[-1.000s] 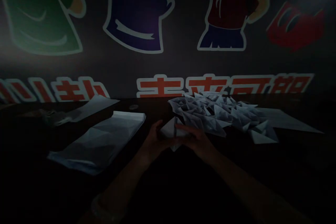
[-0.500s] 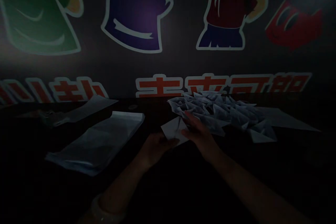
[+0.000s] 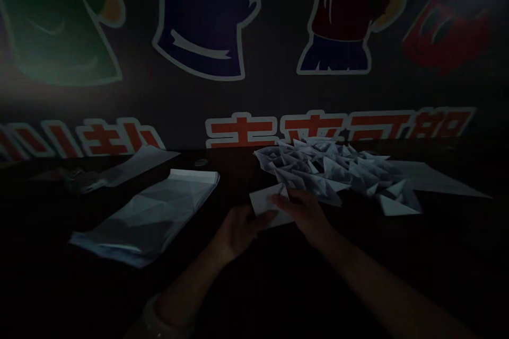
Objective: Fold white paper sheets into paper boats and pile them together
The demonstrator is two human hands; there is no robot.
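A white folded paper piece lies between the two hands on a dark tabletop, just in front of a heaped pile of folded white paper shapes. The pile sits by the tabletop's far edge, right of the middle. The piece's long axis runs roughly side to side, though its right end is partly covered, so its full length and exact angle are hard to judge.

The right hand is the nearer of the two, with its fingers lying across the right part of the paper. The left hand sits to the near left of the piece, its fingertips reaching the paper's lower edge. The hands are close together but not clasped. In this dim light, it is impossible to tell whether either one is pinching the paper or only resting on it.

To the left of the hands lies a flat, translucent plastic bag, with pale creased contents showing through. A flat white paper sheet sticks out from beyond the pile toward the right edge of the tabletop. Another pale sheet lies by the far edge on the left, beside a dark object too shadowed to identify. A small round disc sits near the far edge. Behind the tabletop rises a dark wall printed with cartoon figures and large red characters
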